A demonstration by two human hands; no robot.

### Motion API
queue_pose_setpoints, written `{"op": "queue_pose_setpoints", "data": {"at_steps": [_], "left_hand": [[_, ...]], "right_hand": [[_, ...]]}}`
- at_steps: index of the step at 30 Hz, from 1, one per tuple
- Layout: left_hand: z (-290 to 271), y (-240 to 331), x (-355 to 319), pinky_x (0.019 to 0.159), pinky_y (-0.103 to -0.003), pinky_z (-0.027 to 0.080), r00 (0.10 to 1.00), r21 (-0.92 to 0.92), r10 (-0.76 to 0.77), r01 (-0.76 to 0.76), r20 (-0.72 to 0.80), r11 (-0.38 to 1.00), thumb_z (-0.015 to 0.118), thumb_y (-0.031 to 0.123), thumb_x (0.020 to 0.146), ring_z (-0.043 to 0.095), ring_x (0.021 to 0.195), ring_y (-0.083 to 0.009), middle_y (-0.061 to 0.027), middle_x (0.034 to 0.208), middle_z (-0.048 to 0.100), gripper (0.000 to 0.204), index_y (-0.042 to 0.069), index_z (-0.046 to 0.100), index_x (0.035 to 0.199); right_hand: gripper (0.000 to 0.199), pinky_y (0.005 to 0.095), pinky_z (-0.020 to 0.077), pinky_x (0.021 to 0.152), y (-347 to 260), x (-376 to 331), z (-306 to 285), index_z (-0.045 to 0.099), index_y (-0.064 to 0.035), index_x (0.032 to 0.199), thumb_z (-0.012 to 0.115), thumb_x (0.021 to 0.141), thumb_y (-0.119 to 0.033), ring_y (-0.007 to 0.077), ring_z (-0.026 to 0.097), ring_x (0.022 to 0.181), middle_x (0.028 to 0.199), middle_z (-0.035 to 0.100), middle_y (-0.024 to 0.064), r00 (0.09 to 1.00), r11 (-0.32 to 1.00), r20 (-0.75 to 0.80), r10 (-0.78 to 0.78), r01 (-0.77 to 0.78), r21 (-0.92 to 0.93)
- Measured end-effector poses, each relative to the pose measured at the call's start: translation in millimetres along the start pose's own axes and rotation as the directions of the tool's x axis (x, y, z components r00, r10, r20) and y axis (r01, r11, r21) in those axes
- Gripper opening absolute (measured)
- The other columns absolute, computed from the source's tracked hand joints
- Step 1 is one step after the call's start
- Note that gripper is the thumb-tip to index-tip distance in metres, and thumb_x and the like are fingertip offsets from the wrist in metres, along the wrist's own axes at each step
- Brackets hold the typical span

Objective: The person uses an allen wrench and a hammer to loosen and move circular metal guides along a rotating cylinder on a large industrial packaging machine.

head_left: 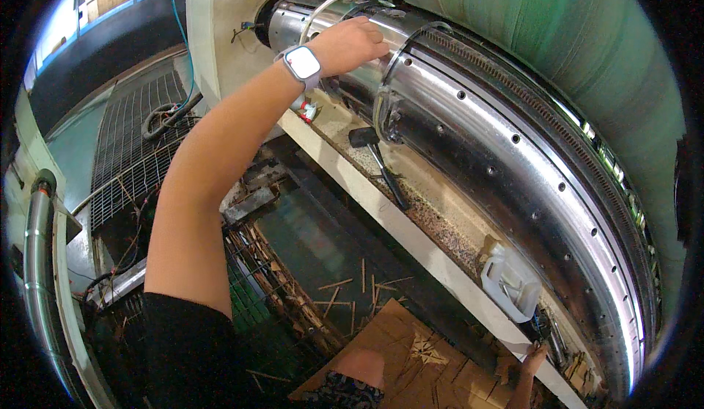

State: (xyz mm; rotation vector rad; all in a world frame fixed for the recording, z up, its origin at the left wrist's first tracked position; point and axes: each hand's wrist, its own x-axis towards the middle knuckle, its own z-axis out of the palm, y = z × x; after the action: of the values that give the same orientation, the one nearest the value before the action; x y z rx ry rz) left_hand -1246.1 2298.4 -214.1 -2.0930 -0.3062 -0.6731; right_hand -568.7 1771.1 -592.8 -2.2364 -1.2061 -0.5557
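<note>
- At the upper centre of the frame, the left hand [348, 47] lies over the near end of the metal roller [484, 126], back upward, fingers partly curled; whether it pinches anything underneath, I cannot tell.
- Close to the fingertips, a thin ring [384, 79] goes around the roller, and a pale hose [317, 17] arcs just behind the hand.
- The step in hand looks like feeling or adjusting something by that ring — a judgement from the reach alone.
- The next move seems to call for a light, exact fingertip touch, the wrist kept clear of the hose.
- Below the hand, a spray bottle [309, 111] and a black-headed mallet [364, 138] lie along the trough beside the roller; the mallet appears within reach.
- At the lower right, a translucent jug [511, 280] sits in the same trough, and a small hand [534, 360] is at the beam [440, 271] — perhaps the person's right; its owner and grip I cannot tell.
- Across the upper right, a large green drum [513, 27] runs behind the roller.
</note>
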Motion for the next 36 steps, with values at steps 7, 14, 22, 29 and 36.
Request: {"op": "queue_pose_setpoints", "data": {"at_steps": [7, 14, 22, 29, 36], "left_hand": [[5, 9, -2, 0.063, -0.044, 0.047, 0.891, -0.151, -0.411, 0.441, 0.193, 0.885, 0.054, 0.014, 0.078, 0.059, 0.070, -0.0349, -0.0169, 0.074, 0.060, 0.011, 0.004, 0.055, 0.083], [20, 20, 18, 0.055, -0.034, 0.052, 0.437, -0.675, -0.684, 0.729, 0.585, -0.111, 0.049, 0.018, 0.087, 0.063, 0.069, -0.0277, -0.0167, 0.071, 0.061, 0.024, -0.005, 0.056, 0.086], [-9, 83, 38, 0.051, -0.032, 0.053, 0.194, -0.854, -0.853, -0.109, 0.484, -0.509, 0.042, 0.014, 0.091, 0.062, 0.060, -0.0241, -0.0142, 0.071, 0.059, 0.021, -0.007, 0.048, 0.094], [34, -22, -75, 0.062, -0.045, 0.047, 0.373, -0.085, -0.911, 0.916, -0.175, 0.391, 0.050, 0.020, 0.082, 0.059, 0.071, -0.0358, -0.0164, 0.080, 0.060, 0.016, 0.006, 0.055, 0.080], [68, -70, -94, 0.071, -0.046, 0.047, 0.481, 0.098, -0.877, 0.872, 0.016, 0.480, 0.049, 0.007, 0.078, 0.059, 0.080, -0.0374, -0.0211, 0.081, 0.061, 0.015, 0.002, 0.055, 0.091]], "right_hand": [[0.034, 0.0374, 0.0431, 0.072, -17, 1, -2, 0.046, 0.0086, 0.101, 0.047, 0.090, -0.024, 0.0323, 0.052, 0.083, 0.094, 0.049, 0.0215, 0.989, 0.995, 0.112, 0.100, -0.100, -0.008], [0.036, 0.0344, 0.0390, 0.062, 25, -4, 8, 0.045, 0.0071, 0.104, 0.045, 0.091, -0.026, 0.0253, 0.045, 0.067, 0.079, 0.047, 0.0138, 0.992, 0.892, 0.041, 0.120, -0.126, 0.434], [0.023, 0.0342, 0.0405, 0.060, 4, 7, 16, 0.044, 0.0067, 0.086, 0.046, 0.088, -0.016, 0.0219, 0.046, 0.067, 0.068, 0.041, 0.0078, 0.969, 0.934, 0.146, 0.198, -0.232, 0.271], [0.022, 0.0347, 0.0424, 0.067, -15, 2, -2, 0.045, 0.0072, 0.088, 0.048, 0.086, -0.014, 0.0227, 0.048, 0.072, 0.078, 0.047, 0.0137, 0.965, 0.945, 0.104, 0.242, -0.259, 0.201], [0.020, 0.0348, 0.0408, 0.078, -34, 14, -17, 0.045, 0.0069, 0.092, 0.046, 0.087, -0.013, 0.0196, 0.048, 0.084, 0.093, 0.048, 0.0144, 0.887, 0.950, 0.355, 0.294, -0.312, -0.007]]}}
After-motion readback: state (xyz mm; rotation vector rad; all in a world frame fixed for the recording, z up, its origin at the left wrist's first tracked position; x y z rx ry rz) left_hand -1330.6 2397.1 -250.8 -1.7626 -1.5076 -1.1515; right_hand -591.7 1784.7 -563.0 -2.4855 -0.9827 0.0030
